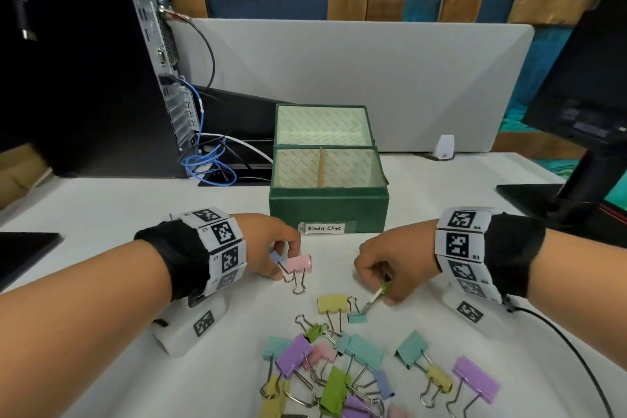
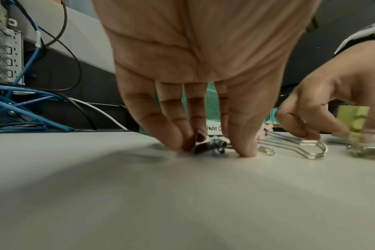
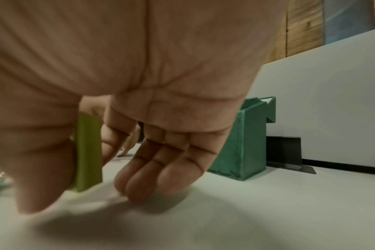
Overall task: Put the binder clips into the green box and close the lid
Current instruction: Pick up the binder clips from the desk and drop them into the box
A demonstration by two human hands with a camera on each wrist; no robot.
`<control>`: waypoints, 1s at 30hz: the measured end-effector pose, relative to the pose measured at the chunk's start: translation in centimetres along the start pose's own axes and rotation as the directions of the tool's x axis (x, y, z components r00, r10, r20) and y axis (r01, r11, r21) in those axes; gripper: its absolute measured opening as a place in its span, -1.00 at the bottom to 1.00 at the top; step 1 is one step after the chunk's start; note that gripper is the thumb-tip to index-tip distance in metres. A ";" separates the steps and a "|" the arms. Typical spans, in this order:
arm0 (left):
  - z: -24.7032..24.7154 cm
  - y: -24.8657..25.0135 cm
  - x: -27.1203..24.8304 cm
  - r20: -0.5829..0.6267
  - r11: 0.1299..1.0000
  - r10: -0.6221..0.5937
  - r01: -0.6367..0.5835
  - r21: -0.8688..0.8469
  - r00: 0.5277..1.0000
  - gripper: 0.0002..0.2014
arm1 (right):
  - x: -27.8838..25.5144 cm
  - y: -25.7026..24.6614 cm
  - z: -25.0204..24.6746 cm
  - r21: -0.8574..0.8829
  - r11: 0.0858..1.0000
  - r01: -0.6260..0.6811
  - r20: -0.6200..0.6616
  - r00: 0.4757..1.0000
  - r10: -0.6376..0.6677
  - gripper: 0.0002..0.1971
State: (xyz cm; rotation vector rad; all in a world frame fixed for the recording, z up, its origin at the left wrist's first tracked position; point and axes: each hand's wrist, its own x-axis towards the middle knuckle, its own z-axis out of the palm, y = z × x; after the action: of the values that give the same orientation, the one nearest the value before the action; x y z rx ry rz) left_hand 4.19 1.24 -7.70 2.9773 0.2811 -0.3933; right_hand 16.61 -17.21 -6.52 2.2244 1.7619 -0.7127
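Note:
The green box (image 1: 327, 209), labelled "Binder Clips", stands in the middle of the white table (image 1: 441, 187). Its lid (image 1: 322, 122) is up behind it, and a divider splits the inside. In front of it my left hand (image 1: 285, 265) (image 2: 214, 148) pinches a small blue binder clip (image 1: 274, 256) against the table, beside a pink clip (image 1: 300, 263). My right hand (image 1: 380, 288) (image 3: 79, 169) grips a green binder clip (image 1: 385, 288) (image 3: 88, 152) between thumb and forefinger, just above the table. A small teal clip (image 1: 357, 317) lies by it. Several coloured clips (image 1: 339, 366) are heaped nearer to me.
A black computer tower (image 1: 84, 78) with blue cables (image 1: 207, 163) stands at the back left. A monitor stand (image 1: 576, 187) is on the right and a grey divider (image 1: 339, 78) runs behind the box. A black cable (image 1: 559, 332) trails from my right wrist.

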 end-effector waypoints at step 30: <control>-0.1 1.6 -0.5 0.083 0.985 0.126 -0.135 0.109 0.989 -0.46 | 1.0 -4.3 -1.0 -0.076 0.981 0.179 0.060 0.983 -0.174 -0.53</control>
State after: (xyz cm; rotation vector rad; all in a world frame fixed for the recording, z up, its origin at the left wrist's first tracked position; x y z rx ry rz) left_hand 4.09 -0.41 -7.27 3.0610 0.0563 -0.5216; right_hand 12.91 -14.80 -5.65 1.9967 1.9431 -0.7155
